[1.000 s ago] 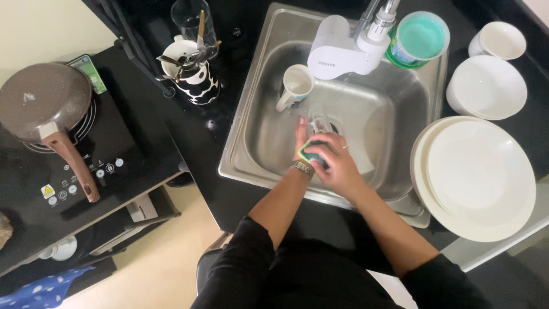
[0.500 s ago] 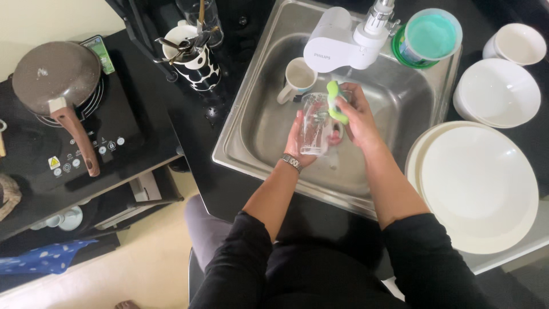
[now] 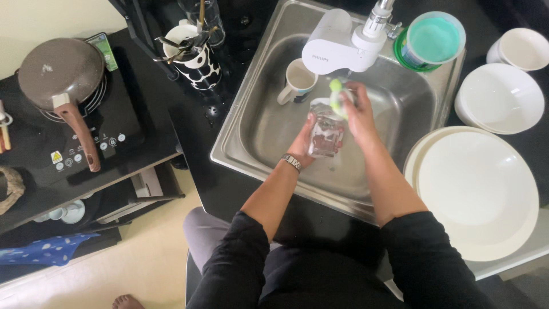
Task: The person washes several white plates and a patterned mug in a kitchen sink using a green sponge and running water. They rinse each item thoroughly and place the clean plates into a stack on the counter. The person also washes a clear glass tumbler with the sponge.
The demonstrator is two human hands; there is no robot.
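While the black worktop (image 3: pixel 229 189) spreads around it, the steel sink (image 3: pixel 269 131) takes up the middle of the view, with a white faucet filter (image 3: pixel 337 48) hanging over its far side. To the right lies a stack of large white plates (image 3: pixel 480 194), beyond it a white bowl (image 3: pixel 503 97) and a teal-lidded tub (image 3: pixel 436 39). To the left a brown frying pan (image 3: pixel 57 74) sits on a black hob (image 3: pixel 86 131), and a black-and-white spotted holder (image 3: pixel 194 60) stands near the sink's corner. A white mug (image 3: pixel 298 80) rests inside the basin at its far left.

Over the basin's middle, just below the filter, the left hand (image 3: pixel 303 146) holds a clear drinking glass (image 3: pixel 326 134), fingers wrapped around its lower side. The glass's long axis runs roughly away from the person, its mouth apparently pointing toward the faucet; it looks wet, with reddish-brown marks. The right hand (image 3: pixel 357 111) grips a green sponge (image 3: pixel 337 97) at the glass's far end, fingers closed on it.
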